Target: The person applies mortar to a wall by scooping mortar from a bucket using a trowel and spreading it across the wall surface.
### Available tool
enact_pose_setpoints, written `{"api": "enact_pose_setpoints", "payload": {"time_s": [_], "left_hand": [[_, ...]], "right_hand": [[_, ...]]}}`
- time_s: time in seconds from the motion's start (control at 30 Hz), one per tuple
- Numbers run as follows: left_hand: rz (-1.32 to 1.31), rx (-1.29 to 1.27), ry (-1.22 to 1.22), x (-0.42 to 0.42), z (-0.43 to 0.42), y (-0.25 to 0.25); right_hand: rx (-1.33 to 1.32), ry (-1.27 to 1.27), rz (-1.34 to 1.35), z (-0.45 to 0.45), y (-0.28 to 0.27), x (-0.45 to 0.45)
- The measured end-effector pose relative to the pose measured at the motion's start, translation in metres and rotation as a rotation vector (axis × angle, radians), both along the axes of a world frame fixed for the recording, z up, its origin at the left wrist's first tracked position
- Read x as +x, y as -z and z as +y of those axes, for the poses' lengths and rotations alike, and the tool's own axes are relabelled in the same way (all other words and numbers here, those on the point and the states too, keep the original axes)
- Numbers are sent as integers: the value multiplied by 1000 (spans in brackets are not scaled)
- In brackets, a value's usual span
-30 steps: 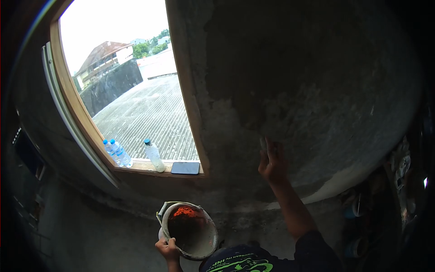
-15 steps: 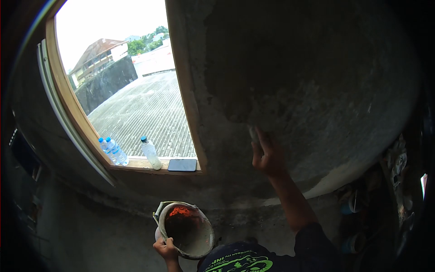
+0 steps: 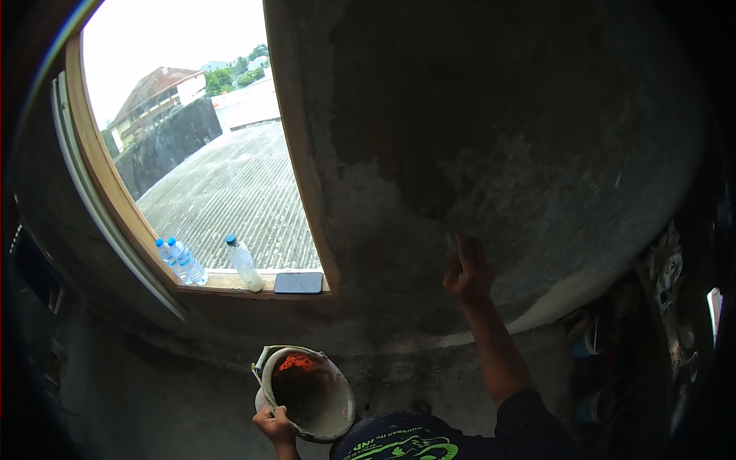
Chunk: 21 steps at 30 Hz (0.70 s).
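Note:
My left hand [image 3: 275,423] is closed on the rim of a bucket [image 3: 349,402], which tilts so its inside shows. The bucket's inner wall is grey and crusted, with an orange-red patch near the top; its contents are too dark to make out. My right hand [image 3: 469,277] is raised against the grey wall [image 3: 529,230], its fingers wrapped round a small pale tool [image 3: 451,241] whose kind I cannot make out. Just above that tool, the lower end of a dark, damp-looking patch [image 3: 429,176] spreads up the wall.
To the left is a wood-framed window [image 3: 307,222] over a corrugated roof. On its sill stand two blue-capped water bottles [image 3: 184,262], another bottle [image 3: 244,264] with cloudy contents, and a dark phone [image 3: 298,284]. Dim containers [image 3: 592,406] are at the lower right.
My right hand has moved right and slightly down along the wall with the tool. The whole view has shifted a little; my left hand still grips the bucket.

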<state>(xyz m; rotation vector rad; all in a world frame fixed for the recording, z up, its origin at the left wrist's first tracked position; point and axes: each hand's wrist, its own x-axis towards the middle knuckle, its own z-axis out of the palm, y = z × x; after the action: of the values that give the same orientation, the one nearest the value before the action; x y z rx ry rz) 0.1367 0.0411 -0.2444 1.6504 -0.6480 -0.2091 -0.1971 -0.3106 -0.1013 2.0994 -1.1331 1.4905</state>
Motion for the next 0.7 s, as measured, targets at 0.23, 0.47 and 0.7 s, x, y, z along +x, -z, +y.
{"api": "enact_pose_setpoints", "payload": {"time_s": [0.23,0.47,0.7], "left_hand": [[27,-12,52,-1,2,-7],[-5,38,47,0,-5,-9],[38,-8,70,1,0,-2]], "right_hand": [[174,-126,-55,38,67,-21],[-58,-177,-113,4,-9,7],[196,-174,159,24,46,17]]}}
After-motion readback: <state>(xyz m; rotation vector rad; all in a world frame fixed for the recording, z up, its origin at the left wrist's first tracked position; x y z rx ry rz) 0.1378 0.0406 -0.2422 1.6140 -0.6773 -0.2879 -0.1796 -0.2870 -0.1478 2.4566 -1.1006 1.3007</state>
